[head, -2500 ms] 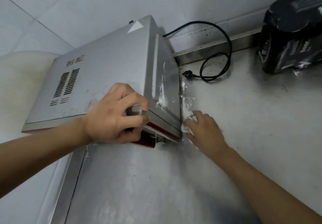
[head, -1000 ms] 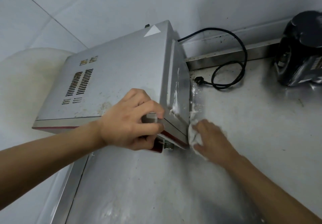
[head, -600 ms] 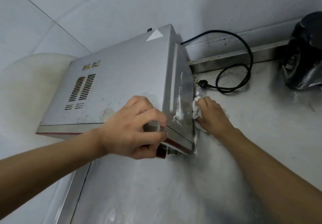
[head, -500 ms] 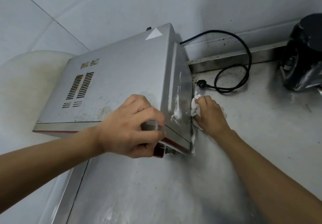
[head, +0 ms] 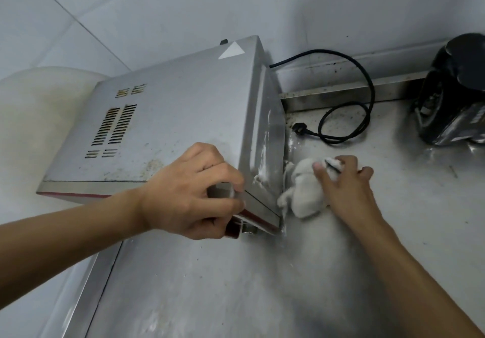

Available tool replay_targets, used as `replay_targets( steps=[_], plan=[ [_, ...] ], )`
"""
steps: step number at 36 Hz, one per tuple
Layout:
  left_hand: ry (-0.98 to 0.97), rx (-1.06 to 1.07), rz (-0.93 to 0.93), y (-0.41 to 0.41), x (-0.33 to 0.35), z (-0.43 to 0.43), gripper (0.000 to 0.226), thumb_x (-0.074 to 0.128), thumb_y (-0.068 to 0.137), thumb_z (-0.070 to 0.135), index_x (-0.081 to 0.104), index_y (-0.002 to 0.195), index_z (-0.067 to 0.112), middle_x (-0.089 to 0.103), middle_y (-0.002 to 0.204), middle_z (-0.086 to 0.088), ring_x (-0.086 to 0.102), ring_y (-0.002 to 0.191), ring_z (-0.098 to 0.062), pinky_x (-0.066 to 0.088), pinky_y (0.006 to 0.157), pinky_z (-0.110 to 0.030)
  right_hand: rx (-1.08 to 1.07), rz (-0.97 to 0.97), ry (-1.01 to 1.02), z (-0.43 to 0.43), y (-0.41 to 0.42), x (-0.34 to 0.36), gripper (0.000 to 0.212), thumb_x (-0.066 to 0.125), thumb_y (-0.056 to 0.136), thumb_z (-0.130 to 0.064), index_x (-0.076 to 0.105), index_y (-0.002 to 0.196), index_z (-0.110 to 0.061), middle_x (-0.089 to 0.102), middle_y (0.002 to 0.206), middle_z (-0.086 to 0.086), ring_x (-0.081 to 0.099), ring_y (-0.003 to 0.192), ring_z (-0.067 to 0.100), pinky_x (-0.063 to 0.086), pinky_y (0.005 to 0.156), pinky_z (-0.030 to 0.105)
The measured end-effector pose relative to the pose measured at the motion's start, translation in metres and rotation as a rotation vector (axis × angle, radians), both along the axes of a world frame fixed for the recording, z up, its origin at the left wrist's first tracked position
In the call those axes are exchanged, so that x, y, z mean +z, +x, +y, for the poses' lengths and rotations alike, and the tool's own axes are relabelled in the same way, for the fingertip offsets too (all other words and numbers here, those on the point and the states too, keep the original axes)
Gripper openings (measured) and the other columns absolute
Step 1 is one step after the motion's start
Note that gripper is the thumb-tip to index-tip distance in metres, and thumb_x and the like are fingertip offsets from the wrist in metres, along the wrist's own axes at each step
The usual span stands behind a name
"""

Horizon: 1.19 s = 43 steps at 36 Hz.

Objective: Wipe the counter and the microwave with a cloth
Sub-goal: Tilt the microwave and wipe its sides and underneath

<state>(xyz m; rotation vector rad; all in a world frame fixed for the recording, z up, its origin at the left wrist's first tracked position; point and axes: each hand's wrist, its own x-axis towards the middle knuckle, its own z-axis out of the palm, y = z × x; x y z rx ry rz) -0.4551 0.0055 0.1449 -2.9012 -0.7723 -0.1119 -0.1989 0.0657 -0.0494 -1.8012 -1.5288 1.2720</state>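
Head view: left hand [head: 189,193] grips the microwave [head: 170,127] at its front corner; right hand [head: 346,188], fingers curled into the cloth [head: 304,193], presses it on the counter [head: 236,285] just beside the microwave. White smears [head: 263,153] streak that side and stains [head: 153,165] dot its top: wiping looks unfinished.

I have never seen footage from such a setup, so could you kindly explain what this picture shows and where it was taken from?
There is no machine here. A person wears a wide-angle camera on the head, looking forward and down, so you see their own two arms. The left hand grips the near corner of a silver microwave. The right hand holds a white cloth down on the metal counter, right beside the microwave's side. Farther back on the counter lies a power cord with its plug loose, and a black appliance stands at the right edge.
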Motion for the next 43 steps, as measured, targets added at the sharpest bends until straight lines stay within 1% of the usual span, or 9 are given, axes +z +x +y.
replay_targets(
  steps=[4, 8, 12, 14, 17, 22, 25, 31, 43],
  plan=[
    [-0.006, -0.005, -0.002, 0.0, 0.0, 0.0, 0.007, 0.071, 0.079, 0.018, 0.077, 0.084, 0.016, 0.058, 0.106, -0.003, 0.057, 0.08, -0.028, 0.046, 0.078, -0.046, 0.238, -0.474, 0.323, -0.003, 0.014, -0.001, 0.074, 0.049, 0.091, -0.073, 0.052, 0.139, -0.016, 0.038, 0.138, 0.023, 0.048, 0.121, 0.047, 0.042, 0.102, 0.053],
    [-0.01, -0.008, 0.009, -0.001, 0.0, 0.0, 0.007, 0.072, 0.079, 0.019, 0.077, 0.084, 0.017, 0.055, 0.11, -0.002, 0.06, 0.08, -0.029, 0.048, 0.078, -0.047, 0.719, -0.539, 0.706, 0.01, 0.014, -0.017, 0.076, 0.07, 0.083, -0.067, 0.05, 0.149, -0.033, 0.025, 0.167, 0.017, 0.009, 0.157, 0.044, 0.012, 0.126, 0.063],
    [-0.018, -0.014, -0.004, -0.001, 0.0, 0.001, 0.009, 0.071, 0.082, 0.02, 0.072, 0.09, 0.017, 0.055, 0.11, -0.003, 0.062, 0.078, -0.03, 0.048, 0.075, -0.049, 1.008, -0.684, 0.765, 0.034, 0.004, -0.026, 0.057, 0.066, 0.089, -0.06, 0.056, 0.142, -0.041, 0.046, 0.157, 0.012, 0.039, 0.144, 0.047, 0.03, 0.116, 0.065],
    [-0.016, -0.016, -0.004, -0.001, -0.001, 0.0, 0.008, 0.07, 0.082, 0.02, 0.074, 0.088, 0.017, 0.054, 0.11, -0.003, 0.062, 0.077, -0.03, 0.049, 0.074, -0.049, 1.011, -0.741, 0.811, 0.043, -0.001, -0.025, 0.047, 0.066, 0.091, -0.052, 0.06, 0.136, -0.04, 0.058, 0.138, 0.011, 0.056, 0.116, 0.04, 0.045, 0.094, 0.054],
    [-0.01, -0.013, 0.002, -0.002, -0.001, 0.0, 0.008, 0.07, 0.081, 0.02, 0.077, 0.084, 0.017, 0.055, 0.11, -0.002, 0.059, 0.081, -0.028, 0.049, 0.074, -0.048, 0.94, -0.821, 0.809, 0.051, -0.008, -0.027, 0.06, 0.079, 0.08, -0.039, 0.057, 0.136, -0.034, 0.056, 0.118, 0.01, 0.055, 0.094, 0.035, 0.043, 0.076, 0.047],
    [-0.03, -0.003, -0.016, -0.002, -0.002, 0.0, 0.012, 0.07, 0.08, 0.019, 0.071, 0.092, 0.02, 0.056, 0.11, -0.002, 0.06, 0.082, -0.028, 0.048, 0.077, -0.047, 0.76, -0.937, 0.685, 0.062, -0.038, -0.022, 0.063, 0.069, 0.087, -0.035, 0.045, 0.144, -0.028, 0.049, 0.129, 0.012, 0.054, 0.104, 0.038, 0.045, 0.089, 0.052],
    [-0.043, -0.003, -0.018, -0.002, -0.001, 0.0, 0.01, 0.068, 0.081, 0.019, 0.073, 0.09, 0.019, 0.057, 0.11, -0.002, 0.061, 0.08, -0.029, 0.048, 0.078, -0.046, 0.786, -1.002, 0.662, 0.072, -0.045, -0.027, 0.067, 0.07, 0.089, -0.039, 0.045, 0.15, -0.028, 0.047, 0.142, 0.013, 0.052, 0.119, 0.042, 0.024, 0.112, 0.069],
    [-0.032, 0.013, -0.018, -0.002, -0.001, 0.0, 0.01, 0.069, 0.079, 0.017, 0.077, 0.086, 0.019, 0.058, 0.109, -0.001, 0.061, 0.078, -0.029, 0.048, 0.077, -0.047, 0.759, -0.96, 0.551, 0.071, -0.049, -0.021, 0.06, 0.065, 0.09, -0.033, 0.047, 0.147, -0.036, 0.043, 0.148, 0.011, 0.051, 0.115, 0.043, 0.047, 0.089, 0.056],
    [-0.029, 0.027, -0.047, -0.001, -0.001, 0.001, 0.014, 0.065, 0.077, 0.015, 0.076, 0.084, 0.02, 0.059, 0.107, -0.001, 0.061, 0.077, -0.029, 0.049, 0.076, -0.045, 0.482, -0.895, 0.452, 0.116, -0.071, -0.012, 0.046, 0.062, 0.095, -0.018, 0.055, 0.14, -0.024, 0.042, 0.138, 0.019, 0.051, 0.114, 0.045, 0.048, 0.092, 0.052]
  ],
)
